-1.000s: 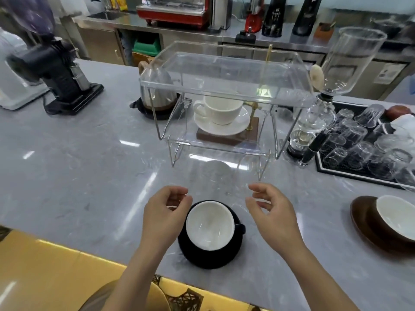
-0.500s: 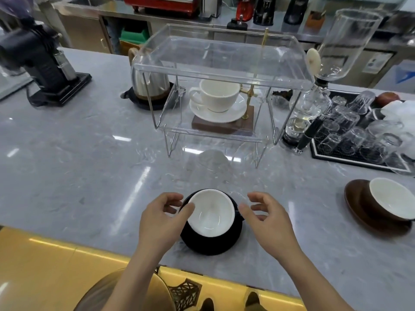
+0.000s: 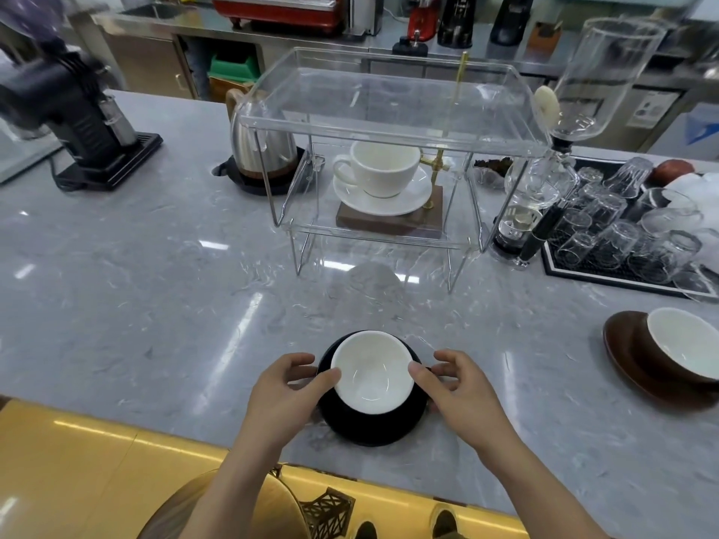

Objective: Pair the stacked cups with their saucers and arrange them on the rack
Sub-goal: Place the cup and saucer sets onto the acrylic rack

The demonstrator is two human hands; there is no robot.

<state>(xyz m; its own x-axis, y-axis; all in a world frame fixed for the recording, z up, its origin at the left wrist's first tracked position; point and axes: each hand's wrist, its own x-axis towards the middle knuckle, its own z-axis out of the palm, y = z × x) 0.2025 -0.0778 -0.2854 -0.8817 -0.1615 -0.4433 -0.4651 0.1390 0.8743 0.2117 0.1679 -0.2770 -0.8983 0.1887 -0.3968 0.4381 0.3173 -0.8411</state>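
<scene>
- Head view: black cup [image 3: 373,373], white inside, sits on black saucer [image 3: 373,425] on grey marble counter [image 3: 136,285], near its front edge, straight in front of clear rack [image 3: 389,122].
- Left hand [image 3: 286,394] grasps the saucer's left rim, thumb against the cup's rim, fingers curled round the edge.
- Right hand [image 3: 461,387] grasps the saucer's right rim, thumb on the cup's rim by the handle.
- White cup [image 3: 383,167] on white saucer [image 3: 383,196], seen through the rack; on its lower shelf or behind it, cannot tell.
- Brown cup [image 3: 681,350] tilted on brown saucer [image 3: 630,355], well right of the black cup.
- Tray of upturned glasses [image 3: 622,235] right of the rack; kettle [image 3: 260,142] left of it.
</scene>
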